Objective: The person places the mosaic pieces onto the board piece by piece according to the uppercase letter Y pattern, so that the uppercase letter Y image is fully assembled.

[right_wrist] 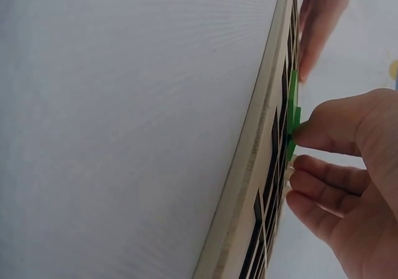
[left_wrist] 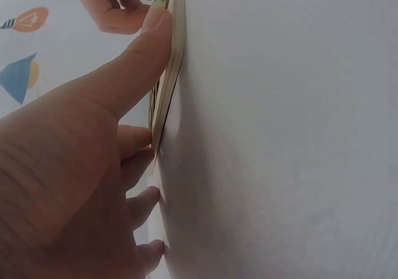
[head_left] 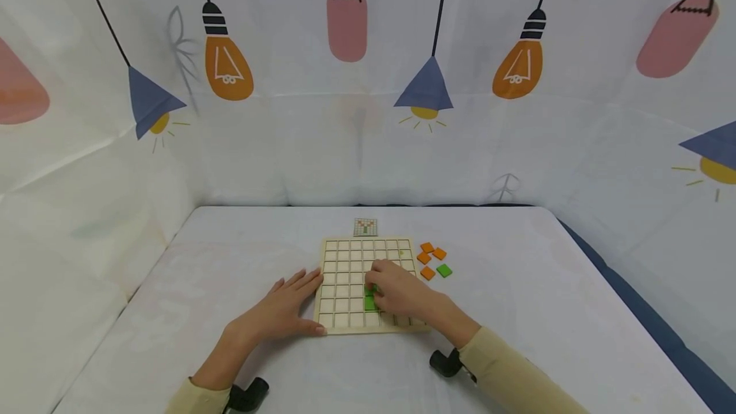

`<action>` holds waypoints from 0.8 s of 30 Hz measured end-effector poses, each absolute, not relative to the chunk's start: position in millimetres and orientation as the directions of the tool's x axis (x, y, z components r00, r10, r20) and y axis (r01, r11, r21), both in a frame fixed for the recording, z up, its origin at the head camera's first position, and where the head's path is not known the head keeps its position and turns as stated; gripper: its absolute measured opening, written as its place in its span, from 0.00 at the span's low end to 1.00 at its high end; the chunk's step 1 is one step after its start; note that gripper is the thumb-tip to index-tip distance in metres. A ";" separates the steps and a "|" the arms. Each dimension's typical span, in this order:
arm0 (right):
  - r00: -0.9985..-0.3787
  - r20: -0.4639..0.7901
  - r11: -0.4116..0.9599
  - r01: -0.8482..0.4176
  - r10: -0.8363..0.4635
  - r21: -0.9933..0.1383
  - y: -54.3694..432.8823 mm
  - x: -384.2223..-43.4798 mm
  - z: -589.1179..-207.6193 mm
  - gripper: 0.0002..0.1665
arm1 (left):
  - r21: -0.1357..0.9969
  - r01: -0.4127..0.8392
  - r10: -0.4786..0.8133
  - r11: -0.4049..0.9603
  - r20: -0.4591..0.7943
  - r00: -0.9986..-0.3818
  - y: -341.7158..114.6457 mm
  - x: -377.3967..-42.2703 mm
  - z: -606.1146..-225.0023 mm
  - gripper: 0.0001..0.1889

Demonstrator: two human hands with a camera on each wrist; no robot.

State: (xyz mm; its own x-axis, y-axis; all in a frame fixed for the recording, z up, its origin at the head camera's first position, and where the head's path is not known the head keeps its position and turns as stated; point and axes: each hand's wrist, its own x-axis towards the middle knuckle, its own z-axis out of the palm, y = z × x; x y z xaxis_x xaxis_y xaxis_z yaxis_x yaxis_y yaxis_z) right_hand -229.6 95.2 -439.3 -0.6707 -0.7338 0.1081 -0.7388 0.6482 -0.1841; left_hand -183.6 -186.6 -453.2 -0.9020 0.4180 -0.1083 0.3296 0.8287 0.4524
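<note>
A square wooden grid board (head_left: 342,267) lies flat on the table. My left hand (head_left: 276,313) rests at its left side, fingers spread against the edge and thumb at the near left corner. In the left wrist view the thumb (left_wrist: 140,61) lies along the board's rim. My right hand (head_left: 402,289) is over the middle of the board and pinches a green square tile (right_wrist: 297,122) close to the grid. Just nearer to me, another green tile (head_left: 370,303) sits in a grid cell. The right fingers partly hide the pinched tile.
Right of the board lie several loose orange tiles (head_left: 427,273) and one green tile (head_left: 444,270). A small patterned card (head_left: 365,227) lies beyond the board's far edge. The white table (head_left: 517,312) meets a lamp-printed cloth backdrop (head_left: 299,145).
</note>
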 end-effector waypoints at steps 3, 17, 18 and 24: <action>-0.669 0.109 0.646 -0.740 -0.735 -0.187 95.1 -229.9 -439.0 0.07 | 0.450 0.320 0.410 0.834 -0.117 -0.905 -186.4 -183.5 -452.6 0.56; -0.668 0.131 0.642 -0.742 -0.732 -0.194 95.6 -228.6 -439.5 0.08 | 0.455 0.329 0.420 0.828 -0.114 -0.900 -186.5 -184.4 -454.3 0.57; -0.669 0.130 0.643 -0.741 -0.732 -0.192 95.9 -228.7 -439.9 0.08 | 0.456 0.328 0.421 0.827 -0.116 -0.900 -186.4 -184.2 -453.9 0.57; -0.666 0.132 0.640 -0.744 -0.734 -0.193 98.4 -230.2 -440.8 0.06 | 0.457 0.319 0.414 0.830 -0.121 -0.902 -186.8 -184.3 -453.9 0.57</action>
State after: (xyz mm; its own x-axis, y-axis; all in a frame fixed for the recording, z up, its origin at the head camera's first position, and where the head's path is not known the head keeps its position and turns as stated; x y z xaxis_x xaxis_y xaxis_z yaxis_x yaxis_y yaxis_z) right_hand -230.2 98.4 -440.8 -0.6657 -0.7344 0.1322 -0.7440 0.6395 -0.1934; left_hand -184.3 -186.8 -453.9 -0.9024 0.4136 -0.1210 0.3193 0.8302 0.4569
